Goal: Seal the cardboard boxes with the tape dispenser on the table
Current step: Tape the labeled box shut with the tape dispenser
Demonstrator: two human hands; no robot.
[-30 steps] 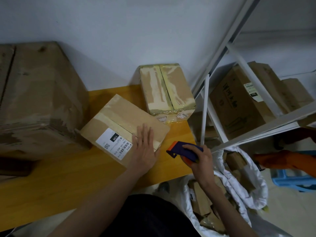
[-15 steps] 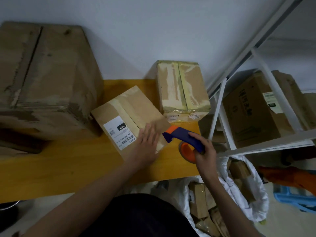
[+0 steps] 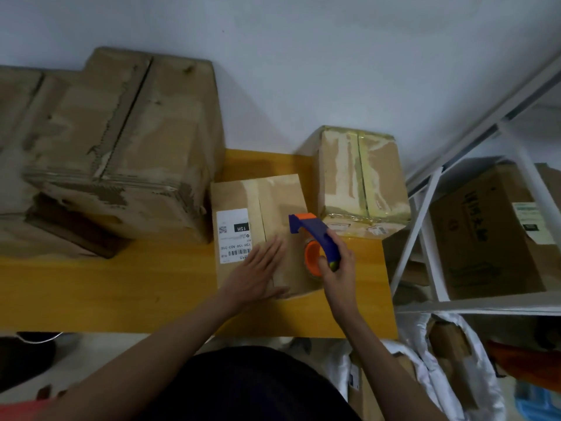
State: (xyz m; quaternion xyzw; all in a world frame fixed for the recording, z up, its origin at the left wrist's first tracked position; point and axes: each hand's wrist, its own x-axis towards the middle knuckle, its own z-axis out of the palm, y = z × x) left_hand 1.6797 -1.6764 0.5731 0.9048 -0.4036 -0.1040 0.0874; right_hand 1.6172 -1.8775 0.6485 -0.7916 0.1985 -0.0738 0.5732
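Lying flat on the yellow table point(image 3: 121, 287), middle front: small labelled box point(image 3: 258, 226). Pressing down on its top, fingers straight: left hand point(image 3: 258, 273). Curling tight round the tape dispenser point(image 3: 312, 238) handle, holding it over the box's right side: right hand point(image 3: 337, 265). Standing just beside, right: taped box point(image 3: 361, 177). Sitting left: large worn box point(image 3: 121, 138).

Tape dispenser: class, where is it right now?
In the head view, the tape dispenser is right of centre, gripped by the right hand over the labelled box, beside the left hand.
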